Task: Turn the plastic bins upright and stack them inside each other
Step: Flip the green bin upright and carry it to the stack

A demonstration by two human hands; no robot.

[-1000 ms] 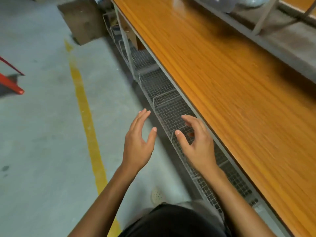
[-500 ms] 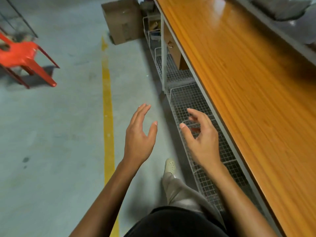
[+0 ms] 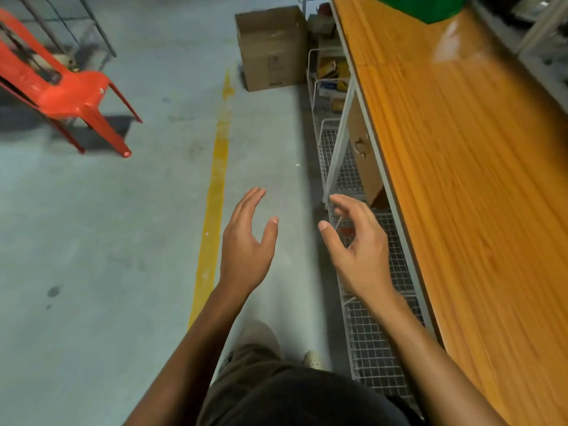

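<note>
A green plastic bin (image 3: 424,6) shows only as a cut-off edge at the top of the view, resting on the far end of the long orange wooden table (image 3: 467,167); its orientation cannot be told. My left hand (image 3: 246,244) is held out over the concrete floor, fingers apart, holding nothing. To its right my right hand (image 3: 358,253) hovers beside the table's edge, above the wire shelf, fingers curled loosely and empty. Both hands are far short of the bin.
A wire mesh shelf (image 3: 372,342) runs under the table, with a cardboard box (image 3: 272,47) and small items at its far end. A red plastic chair (image 3: 58,87) stands at the left. A yellow line (image 3: 215,195) runs along the floor. My legs are below.
The view has swung forward along the table, bringing in the red chair, the cardboard box and the green bin's edge. Both hands keep the same open pose in front of me.
</note>
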